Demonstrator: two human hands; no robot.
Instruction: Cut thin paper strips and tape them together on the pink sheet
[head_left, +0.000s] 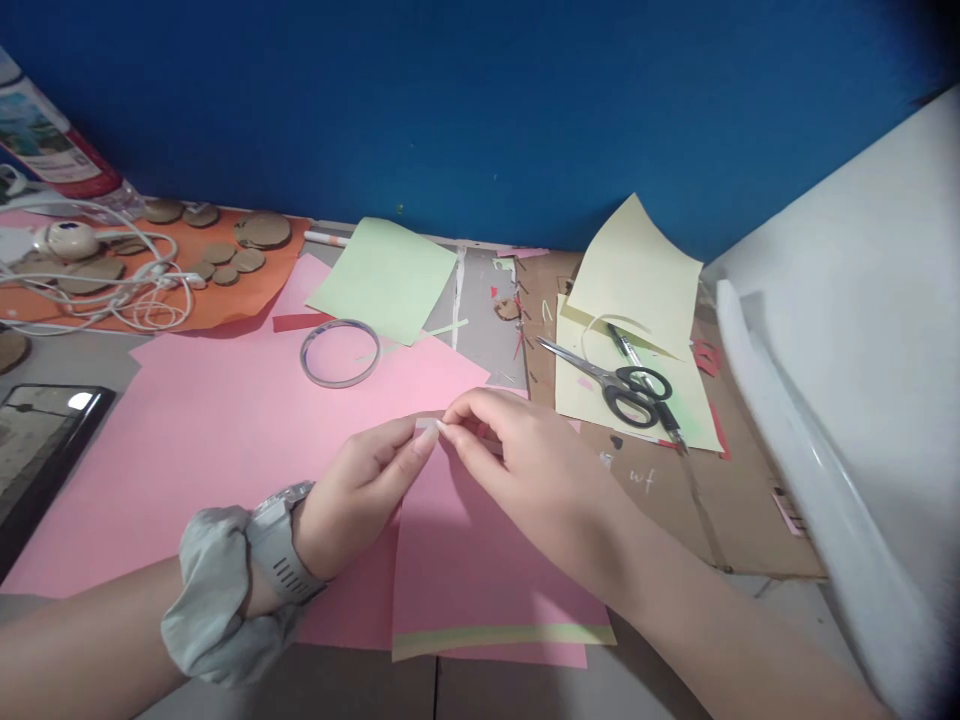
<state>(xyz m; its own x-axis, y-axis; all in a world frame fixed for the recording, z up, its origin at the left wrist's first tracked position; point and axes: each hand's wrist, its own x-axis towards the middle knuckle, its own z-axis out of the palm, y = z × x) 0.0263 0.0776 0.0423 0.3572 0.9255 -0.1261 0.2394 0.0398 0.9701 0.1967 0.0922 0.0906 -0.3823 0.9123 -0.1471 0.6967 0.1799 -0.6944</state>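
Observation:
My left hand [367,475] and my right hand [525,450] meet at the middle, fingertips nearly touching. Between them is a small white strip [426,424], pinched by thumb and finger on each side; whether it is tape or paper I cannot tell. Below the hands lies a pink paper sheet [487,570] with a pale green-yellow band along its near edge. It rests over a larger pink sheet [225,440]. A roll of tape [303,362] lies flat on the large sheet, beyond my left hand. Black-handled scissors [634,395] lie beyond my right hand.
Light green paper [382,280] and curled pale yellow sheets [637,270] lie at the back, a pen [630,350] by the scissors. At left are cardboard discs [262,230] on orange paper [225,310], tangled earphones [150,275], a bottle [60,140] and a dark-framed device [52,440].

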